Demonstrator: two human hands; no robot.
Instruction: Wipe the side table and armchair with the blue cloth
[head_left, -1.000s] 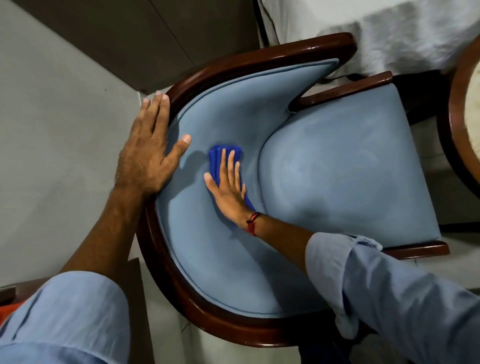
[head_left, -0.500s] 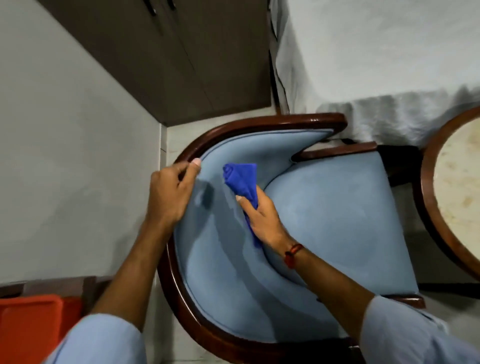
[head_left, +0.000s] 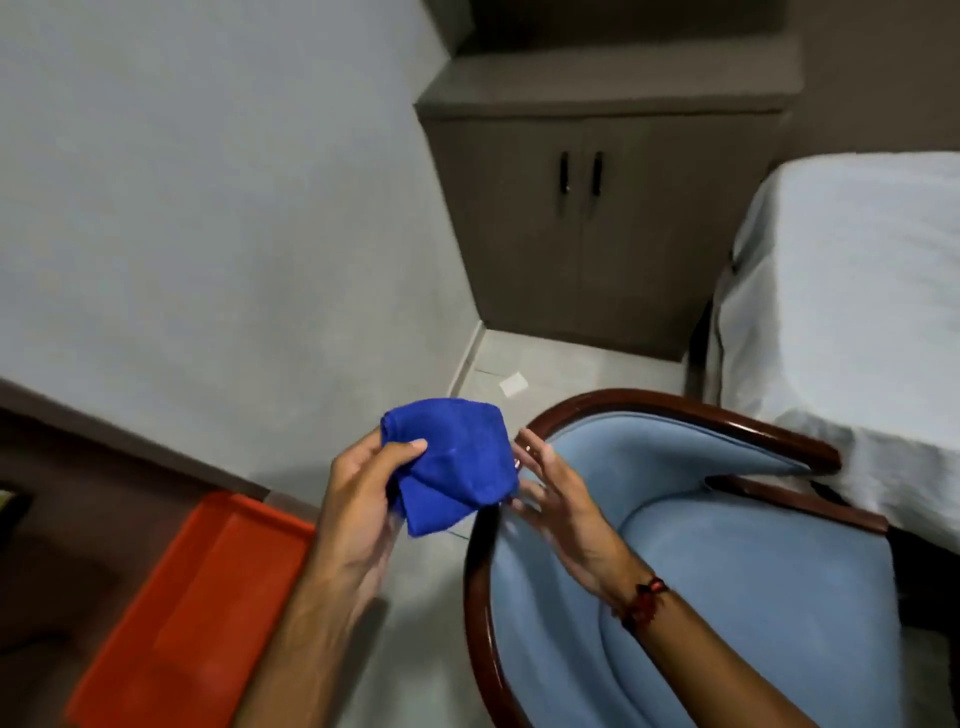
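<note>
The blue cloth (head_left: 452, 462) is bunched in the air, left of the armchair's back rim. My left hand (head_left: 363, 499) pinches its left edge between thumb and fingers. My right hand (head_left: 550, 499) is at the cloth's right edge with fingers spread; whether it grips the cloth is unclear. The armchair (head_left: 727, 571) has light blue upholstery and a dark red-brown wooden frame (head_left: 475, 597), and fills the lower right. The side table is out of view.
An orange tray (head_left: 197, 608) sits on a dark surface at lower left. A grey wall stands to the left, a brown cabinet (head_left: 597, 208) at the back, and a white-covered bed (head_left: 852, 322) on the right. A scrap of paper (head_left: 513, 384) lies on the floor.
The cloth has come up off the chair's backrest into the air. My left hand left the chair rim and took hold of the cloth. The view has swung upward and to the left.
</note>
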